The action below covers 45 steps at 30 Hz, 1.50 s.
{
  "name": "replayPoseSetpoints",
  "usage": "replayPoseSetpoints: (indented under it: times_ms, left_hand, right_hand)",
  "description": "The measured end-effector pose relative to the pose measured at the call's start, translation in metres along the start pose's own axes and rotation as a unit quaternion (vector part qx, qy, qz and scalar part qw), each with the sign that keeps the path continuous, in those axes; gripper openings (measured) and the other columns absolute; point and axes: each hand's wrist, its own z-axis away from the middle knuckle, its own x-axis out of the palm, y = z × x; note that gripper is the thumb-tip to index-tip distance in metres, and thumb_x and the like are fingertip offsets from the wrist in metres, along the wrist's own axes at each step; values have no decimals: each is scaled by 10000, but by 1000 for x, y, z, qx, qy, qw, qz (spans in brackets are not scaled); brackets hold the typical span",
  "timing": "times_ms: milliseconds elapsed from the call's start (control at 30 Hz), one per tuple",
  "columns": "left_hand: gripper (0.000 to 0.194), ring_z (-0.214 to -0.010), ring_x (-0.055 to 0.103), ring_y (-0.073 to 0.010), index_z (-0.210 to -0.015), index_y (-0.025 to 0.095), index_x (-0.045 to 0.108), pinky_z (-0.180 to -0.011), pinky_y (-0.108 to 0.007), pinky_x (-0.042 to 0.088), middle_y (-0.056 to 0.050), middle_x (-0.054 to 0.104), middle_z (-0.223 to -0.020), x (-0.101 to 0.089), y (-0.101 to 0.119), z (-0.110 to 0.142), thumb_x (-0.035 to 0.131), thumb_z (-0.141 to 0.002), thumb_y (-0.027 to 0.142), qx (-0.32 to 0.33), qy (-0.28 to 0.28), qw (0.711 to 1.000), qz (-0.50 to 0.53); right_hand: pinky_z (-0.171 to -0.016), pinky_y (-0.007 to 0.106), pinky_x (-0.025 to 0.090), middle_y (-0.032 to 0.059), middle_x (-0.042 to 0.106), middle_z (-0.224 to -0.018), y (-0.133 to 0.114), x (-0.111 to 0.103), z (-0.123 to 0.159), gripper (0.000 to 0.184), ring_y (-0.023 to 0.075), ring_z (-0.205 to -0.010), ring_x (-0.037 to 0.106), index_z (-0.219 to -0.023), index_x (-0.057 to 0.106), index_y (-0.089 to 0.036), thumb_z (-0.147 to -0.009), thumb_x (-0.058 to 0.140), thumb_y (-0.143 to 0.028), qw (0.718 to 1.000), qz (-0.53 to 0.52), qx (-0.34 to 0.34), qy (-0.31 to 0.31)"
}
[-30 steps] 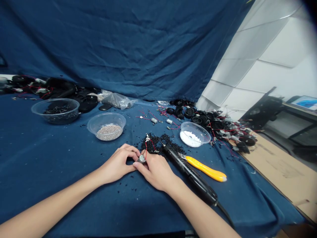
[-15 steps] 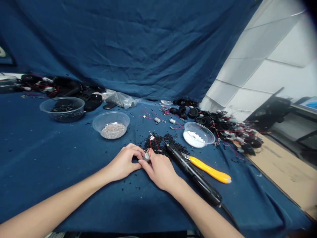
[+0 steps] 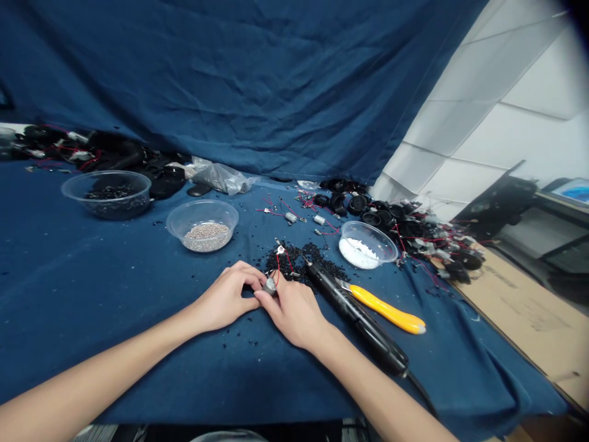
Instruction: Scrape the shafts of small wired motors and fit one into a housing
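Both hands meet low over the blue cloth, with a small silver motor (image 3: 270, 286) between their fingertips. Red wires run from the motor up to a small white piece (image 3: 280, 250). My left hand (image 3: 230, 296) pinches the motor from the left, thumb and fingers closed. From the right, my right hand (image 3: 294, 310) grips it with thumb and forefinger. Just beyond the fingers lies a scatter of small black screws or bits (image 3: 317, 258), too small to tell. A black electric screwdriver (image 3: 356, 316) rests beside my right hand, its tip near the black bits.
A yellow-handled tool (image 3: 389, 309) lies right of the screwdriver. Clear bowls hold silvery bits (image 3: 205, 245), white material (image 3: 361, 261) and dark pieces (image 3: 108, 205). Loose wired motors (image 3: 291, 217), a plastic bag (image 3: 221, 177) and heaped black parts (image 3: 381, 212) lie further back. Cardboard (image 3: 529, 307) is at right.
The camera view has shifted slightly, so the scene sits a little higher and further left. Both hands keep the same hold on the motor.
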Motion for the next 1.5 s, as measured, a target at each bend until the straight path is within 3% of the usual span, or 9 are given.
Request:
replayPoseSetpoints:
  times_ms: [300,467,567,667,733,867,1000,1200,1500]
  left_hand:
    - [169,-1023,605,-224,-656,195,650,-921,-359,463,-23,747,-1003,2,-4,0,707,-808,242,4,3,1000,-17]
    - [123,-966,606,-210,-686,186,657,-875,-342,482,-21,730,-966,1,2,2,697,-802,195,28,19,995,-91]
    - [58,-999,574,-253,-860,158,681,-853,-394,469,-66,691,-1046,-2,12,10,651,-811,149,59,51,980,-181]
    - [313,-1042,549,-302,-1164,112,635,-834,-437,450,-119,659,-1126,-2,23,22,583,-855,125,107,74,953,-274]
    - [365,-1002,560,-315,-1237,65,605,-808,-446,445,-145,668,-1105,0,27,28,540,-880,106,132,84,931,-329]
    - [368,-911,579,-306,-1256,18,602,-752,-430,431,-151,693,-1054,5,28,32,503,-911,94,161,108,893,-406]
    - [381,-882,585,-277,-1264,-4,593,-730,-397,428,-146,695,-1051,7,26,32,518,-911,119,186,123,872,-436]
    - [388,-881,580,-263,-1271,-5,588,-732,-383,426,-137,697,-1030,8,27,34,506,-917,131,203,136,859,-450]
    - [409,-900,574,-272,-1285,30,591,-734,-400,421,-116,700,-1053,10,26,33,546,-896,150,185,156,851,-466]
  right_hand:
    - [-608,295,362,76,738,-845,2,3,-1,337,276,-782,720,-1070,530,-168,-1013,389,-469,1000,12,2,-11]
    - [-612,299,393,72,742,-847,1,4,-2,342,284,-797,726,-1068,540,-168,-1006,407,-477,1000,30,9,3]
    - [-598,290,413,66,746,-835,-4,2,-1,341,269,-772,730,-1057,555,-171,-994,440,-485,999,42,10,20]
    - [-579,293,430,83,747,-819,-9,1,0,348,269,-734,731,-1034,570,-163,-989,448,-486,998,57,14,39]
    - [-579,301,449,89,745,-815,-12,-1,2,325,269,-717,730,-1035,568,-159,-996,438,-454,997,64,14,48]
    - [-596,310,490,70,739,-879,-16,-4,8,227,252,-733,727,-1068,538,-170,-1003,417,-350,996,68,4,59]
    - [-592,323,522,69,722,-900,-21,-5,12,180,258,-749,722,-1050,545,-167,-990,448,-306,995,80,11,66]
    - [-604,352,561,103,711,-916,-31,-5,13,211,272,-764,721,-1107,565,-131,-973,473,-266,992,103,31,70]
    - [-588,303,571,145,730,-848,-36,0,10,440,248,-710,742,-1359,467,-14,-987,474,-249,985,153,54,57]
